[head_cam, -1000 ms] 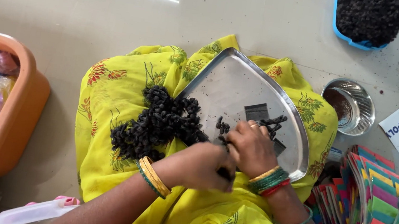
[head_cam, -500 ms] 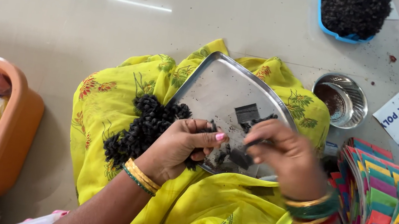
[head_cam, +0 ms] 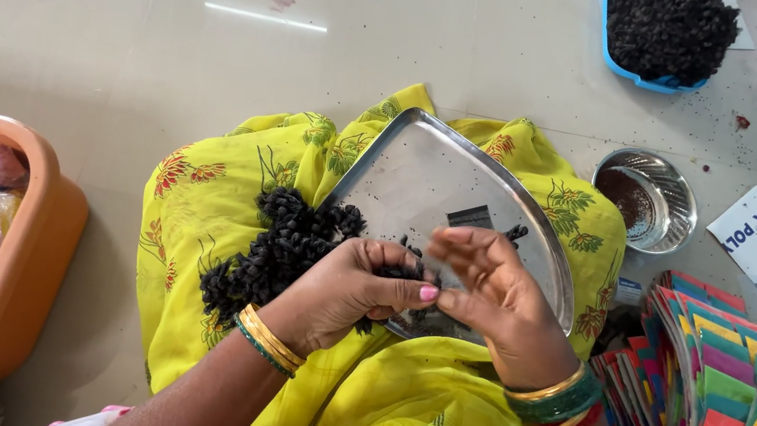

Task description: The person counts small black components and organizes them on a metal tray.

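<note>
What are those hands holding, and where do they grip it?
Both hands, left and right, pinch small black pieces at the fingertips above the steel tray; the exact grip is hidden.

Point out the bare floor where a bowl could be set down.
Bare floor runs wide between the orange tub, the yellow cloth and the blue tray. Crowded: right side, with the steel bowl and coloured packets.

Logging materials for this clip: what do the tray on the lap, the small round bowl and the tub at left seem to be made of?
Tray: likely stainless steel; dull silver sheen with a rolled rim.
Small round bowl: the same shiny metal; bright reflections on its wall.
Tub: probably moulded plastic; smooth, matte orange, thick rounded edge.
</note>
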